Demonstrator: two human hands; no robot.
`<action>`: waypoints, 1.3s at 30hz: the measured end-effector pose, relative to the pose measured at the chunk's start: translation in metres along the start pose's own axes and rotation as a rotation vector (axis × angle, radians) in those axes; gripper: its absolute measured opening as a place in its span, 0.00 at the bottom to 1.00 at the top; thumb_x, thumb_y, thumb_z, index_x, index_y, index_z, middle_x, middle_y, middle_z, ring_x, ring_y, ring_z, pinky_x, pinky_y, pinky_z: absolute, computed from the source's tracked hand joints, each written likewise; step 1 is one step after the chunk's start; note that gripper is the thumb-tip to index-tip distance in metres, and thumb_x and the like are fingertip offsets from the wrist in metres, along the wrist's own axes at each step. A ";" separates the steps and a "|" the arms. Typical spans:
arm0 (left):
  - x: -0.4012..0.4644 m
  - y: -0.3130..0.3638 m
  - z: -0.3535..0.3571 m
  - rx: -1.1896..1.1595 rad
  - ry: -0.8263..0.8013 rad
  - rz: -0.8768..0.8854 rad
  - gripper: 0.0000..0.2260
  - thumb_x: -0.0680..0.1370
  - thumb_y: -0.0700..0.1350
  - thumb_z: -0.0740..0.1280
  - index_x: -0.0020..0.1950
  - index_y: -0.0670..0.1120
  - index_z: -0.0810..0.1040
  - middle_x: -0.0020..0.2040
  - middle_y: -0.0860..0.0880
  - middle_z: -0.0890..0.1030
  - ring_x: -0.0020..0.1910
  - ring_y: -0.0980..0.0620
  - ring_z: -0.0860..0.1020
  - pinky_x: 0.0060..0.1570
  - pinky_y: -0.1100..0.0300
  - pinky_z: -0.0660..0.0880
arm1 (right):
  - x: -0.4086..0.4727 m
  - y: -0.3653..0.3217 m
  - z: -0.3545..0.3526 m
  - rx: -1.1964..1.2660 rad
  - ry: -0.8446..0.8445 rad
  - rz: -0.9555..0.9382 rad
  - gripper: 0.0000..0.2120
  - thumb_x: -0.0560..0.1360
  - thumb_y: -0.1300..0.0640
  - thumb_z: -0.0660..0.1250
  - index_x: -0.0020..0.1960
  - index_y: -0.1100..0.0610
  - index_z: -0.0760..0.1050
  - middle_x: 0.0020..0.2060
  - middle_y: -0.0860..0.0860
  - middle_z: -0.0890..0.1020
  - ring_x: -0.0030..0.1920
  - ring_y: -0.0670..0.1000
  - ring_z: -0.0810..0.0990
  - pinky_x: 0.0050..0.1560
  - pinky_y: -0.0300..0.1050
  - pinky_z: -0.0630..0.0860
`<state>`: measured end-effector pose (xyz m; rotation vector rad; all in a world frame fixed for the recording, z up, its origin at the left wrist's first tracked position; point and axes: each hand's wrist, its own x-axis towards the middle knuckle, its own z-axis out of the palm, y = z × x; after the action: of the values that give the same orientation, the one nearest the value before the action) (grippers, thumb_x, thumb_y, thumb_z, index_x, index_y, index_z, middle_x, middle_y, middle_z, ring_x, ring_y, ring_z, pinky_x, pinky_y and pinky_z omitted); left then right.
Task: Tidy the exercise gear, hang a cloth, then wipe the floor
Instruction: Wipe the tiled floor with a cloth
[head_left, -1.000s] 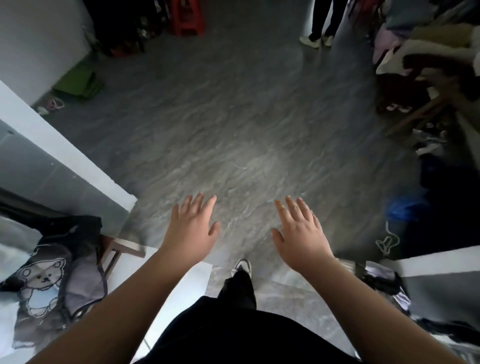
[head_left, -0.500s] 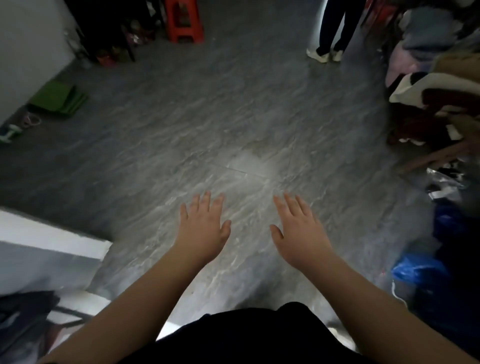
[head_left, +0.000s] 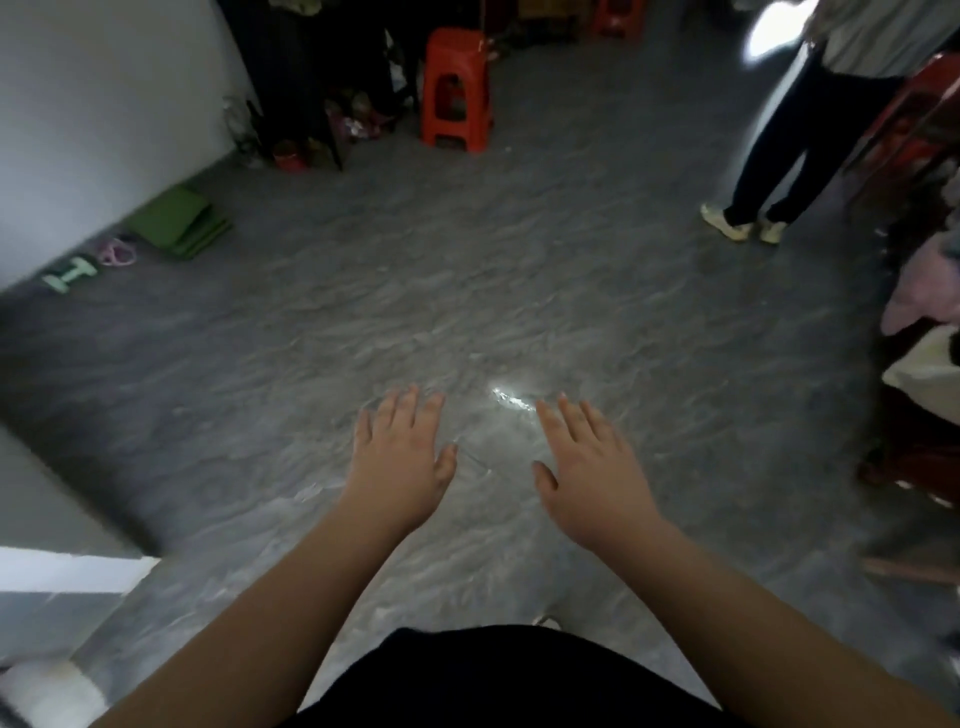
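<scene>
empty hands, gear across the room

left hand (head_left: 400, 457) and right hand (head_left: 587, 467) hover flat, fingers spread, grasping nothing. the green mat (head_left: 179, 222), pink rope (head_left: 117, 253) and dumbbell (head_left: 70, 271) lie far left by the wall (head_left: 104, 104). the glossy floor (head_left: 467, 291) could cause a slip.

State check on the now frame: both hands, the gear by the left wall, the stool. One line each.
left hand: open, fingers straight, holding nothing
right hand: open, fingers spread, holding nothing
green mat: folded, flat on the floor by the wall
green dumbbell: lying on the floor by the wall
pink band: loose on the floor between dumbbell and mat
red stool: upright
</scene>
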<state>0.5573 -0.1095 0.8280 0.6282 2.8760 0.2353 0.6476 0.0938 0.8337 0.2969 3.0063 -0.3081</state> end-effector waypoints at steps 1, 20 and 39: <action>0.019 0.003 -0.008 -0.005 0.004 -0.036 0.29 0.81 0.59 0.54 0.79 0.52 0.51 0.80 0.45 0.55 0.78 0.44 0.52 0.75 0.42 0.49 | 0.026 0.005 -0.010 -0.013 -0.015 -0.033 0.34 0.78 0.44 0.59 0.79 0.52 0.52 0.78 0.54 0.59 0.78 0.58 0.55 0.75 0.58 0.59; 0.447 -0.131 -0.107 -0.024 -0.004 -0.270 0.30 0.81 0.60 0.53 0.80 0.51 0.48 0.80 0.44 0.51 0.79 0.43 0.48 0.75 0.41 0.48 | 0.536 -0.022 -0.070 0.020 -0.067 -0.204 0.33 0.80 0.41 0.54 0.80 0.50 0.47 0.80 0.51 0.53 0.79 0.55 0.47 0.77 0.53 0.52; 0.909 -0.261 -0.216 -0.033 0.058 -0.435 0.30 0.81 0.59 0.54 0.80 0.52 0.47 0.80 0.45 0.51 0.79 0.43 0.48 0.75 0.42 0.50 | 1.063 -0.067 -0.134 0.036 -0.102 -0.397 0.33 0.80 0.42 0.54 0.80 0.50 0.45 0.80 0.52 0.52 0.79 0.55 0.46 0.77 0.54 0.50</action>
<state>-0.4037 0.0187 0.8514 -0.0191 2.9632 0.2362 -0.4139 0.2512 0.8460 -0.3101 2.9396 -0.3952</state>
